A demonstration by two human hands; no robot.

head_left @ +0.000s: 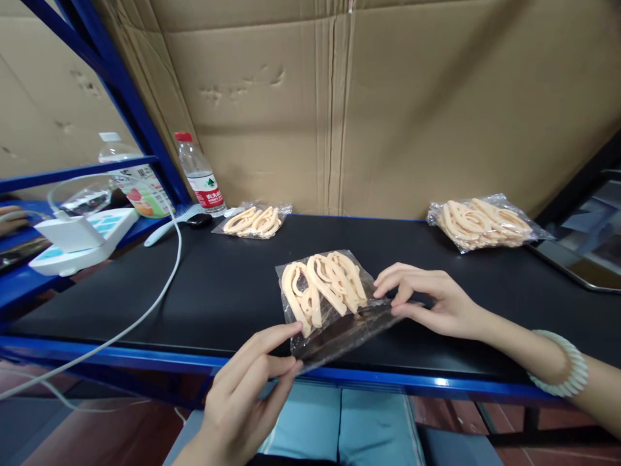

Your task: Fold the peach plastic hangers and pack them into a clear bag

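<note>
A clear plastic bag [334, 336] lies in front of me on the black table, with several cream-coloured looped pieces [323, 285] inside its far part. Its near part is flat and see-through. My left hand [247, 388] pinches the near left corner between thumb and fingers. At the right edge, my right hand [436, 301] grips the film with thumb and fingertips. I cannot make out whether the bag's near edge is sealed.
Similar filled bags lie at the back left [255, 221] and back right [478, 223]. A red-capped water bottle [204, 178], a pale brush [174, 223] and a white cable [162, 291] are on the left. A power strip [87, 243] sits beyond the blue frame. Cardboard [388, 116] stands behind.
</note>
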